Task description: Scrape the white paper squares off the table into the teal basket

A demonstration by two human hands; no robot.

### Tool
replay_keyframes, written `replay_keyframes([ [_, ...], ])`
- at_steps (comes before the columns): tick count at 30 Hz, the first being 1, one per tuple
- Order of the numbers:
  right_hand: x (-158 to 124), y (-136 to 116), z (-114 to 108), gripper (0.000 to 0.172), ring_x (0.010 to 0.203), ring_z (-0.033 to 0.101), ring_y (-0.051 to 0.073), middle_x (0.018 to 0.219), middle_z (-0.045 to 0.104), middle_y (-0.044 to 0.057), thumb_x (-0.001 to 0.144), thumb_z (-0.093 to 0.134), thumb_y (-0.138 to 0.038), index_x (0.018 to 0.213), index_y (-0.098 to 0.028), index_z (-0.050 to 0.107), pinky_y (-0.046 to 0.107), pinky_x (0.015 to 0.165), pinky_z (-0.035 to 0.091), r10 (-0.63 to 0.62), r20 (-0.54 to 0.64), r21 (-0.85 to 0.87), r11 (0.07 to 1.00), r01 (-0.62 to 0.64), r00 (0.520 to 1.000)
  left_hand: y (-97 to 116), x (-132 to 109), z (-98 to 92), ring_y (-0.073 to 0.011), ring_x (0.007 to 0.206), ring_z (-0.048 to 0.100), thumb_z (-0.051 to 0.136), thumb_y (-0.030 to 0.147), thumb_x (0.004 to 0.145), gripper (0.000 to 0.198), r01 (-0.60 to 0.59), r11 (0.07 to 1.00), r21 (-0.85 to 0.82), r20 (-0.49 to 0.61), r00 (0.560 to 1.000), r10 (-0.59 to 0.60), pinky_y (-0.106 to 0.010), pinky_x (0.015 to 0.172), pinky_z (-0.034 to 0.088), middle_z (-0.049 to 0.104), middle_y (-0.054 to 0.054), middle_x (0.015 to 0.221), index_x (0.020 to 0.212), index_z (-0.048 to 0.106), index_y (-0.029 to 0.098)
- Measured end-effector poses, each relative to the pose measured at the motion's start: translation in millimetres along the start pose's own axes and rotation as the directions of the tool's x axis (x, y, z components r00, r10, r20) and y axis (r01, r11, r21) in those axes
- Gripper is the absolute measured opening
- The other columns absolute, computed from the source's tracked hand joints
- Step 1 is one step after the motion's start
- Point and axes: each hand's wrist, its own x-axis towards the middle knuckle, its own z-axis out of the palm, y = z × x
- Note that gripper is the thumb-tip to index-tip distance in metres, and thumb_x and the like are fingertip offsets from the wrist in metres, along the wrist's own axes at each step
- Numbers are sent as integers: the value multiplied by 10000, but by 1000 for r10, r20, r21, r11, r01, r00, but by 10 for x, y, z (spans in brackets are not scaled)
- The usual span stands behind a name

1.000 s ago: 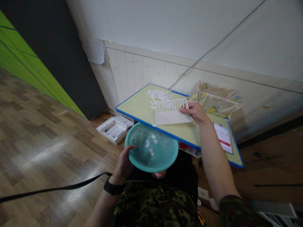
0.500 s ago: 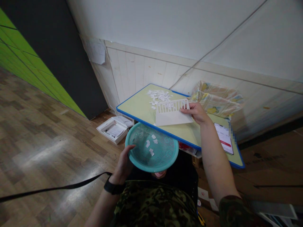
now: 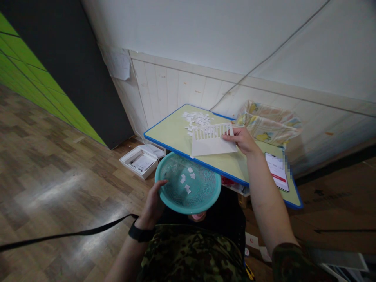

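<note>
My left hand grips the rim of a teal mesh basket, holding it just below the near edge of a small yellow table with a blue border. A few white paper scraps lie in the basket. My right hand holds a white comb-edged sheet flat on the table, its teeth pointing at a pile of paper scraps near the far edge.
A phone lies on the table's right side. A patterned cloth is bunched against the wall behind. An open white box sits on the wooden floor at the left. A black strap runs across the floor.
</note>
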Motion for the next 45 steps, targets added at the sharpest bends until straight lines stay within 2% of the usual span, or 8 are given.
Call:
replay_keyframes([
  [7,-9,-3,22,398,657,576,154,720,704,19,566,954,-490,742,-168,800,275,615,411,-1,13,15,1000,1,1000,21,-31,42,-373,1063,777,676,163,839,231,14,1000,22,0,1000,-14,-447,986,598,856,-123,904,1042,780,126],
  [13,-48,-42,39,413,634,621,188,715,716,39,503,977,-478,710,-180,781,310,606,466,68,20,162,984,-71,997,27,-43,61,-383,1106,758,665,149,840,262,7,1000,9,4,1000,-7,-454,982,597,857,-134,983,1070,788,122],
  [18,21,18,30,446,715,674,224,777,755,59,483,983,-477,747,-175,789,337,670,517,5,-152,172,985,22,988,15,-12,28,-373,1014,782,669,142,840,194,1,1000,4,-18,1000,-1,-440,916,627,846,-123,857,983,797,122],
  [23,113,125,14,442,726,665,197,799,762,37,511,967,-495,774,-184,793,329,701,524,-50,-325,155,982,105,944,-26,67,-82,-290,765,791,688,160,848,138,-1,1000,10,-6,1000,1,-400,793,658,842,-105,842,934,793,133],
  [29,89,119,163,446,715,635,204,753,729,43,550,939,-551,716,-170,775,309,630,471,-110,-219,26,993,118,970,-38,82,-125,-250,700,770,696,164,857,119,11,1000,-7,-14,1000,-11,-371,739,658,832,-89,817,921,795,146],
  [34,84,137,256,420,635,557,150,698,688,14,594,920,-536,724,-161,783,278,591,389,-80,-158,-4,997,80,984,-25,54,-84,-247,687,764,666,151,878,148,6,1000,-6,-3,1000,-6,-364,749,658,836,-95,825,925,805,131],
  [41,66,133,33,362,702,596,167,759,721,22,608,930,-476,755,-172,800,290,656,430,-85,-218,-26,996,82,972,21,1,-43,-235,614,751,605,122,912,189,8,1000,9,-45,999,-8,-332,674,653,808,-86,712,920,794,110],
  [45,79,108,143,347,712,618,177,783,744,30,607,932,-454,773,-175,810,300,674,461,-72,-241,27,996,81,968,41,8,-63,-246,617,758,596,124,925,189,28,999,24,-60,998,-27,-360,689,664,806,-93,700,898,780,97],
])
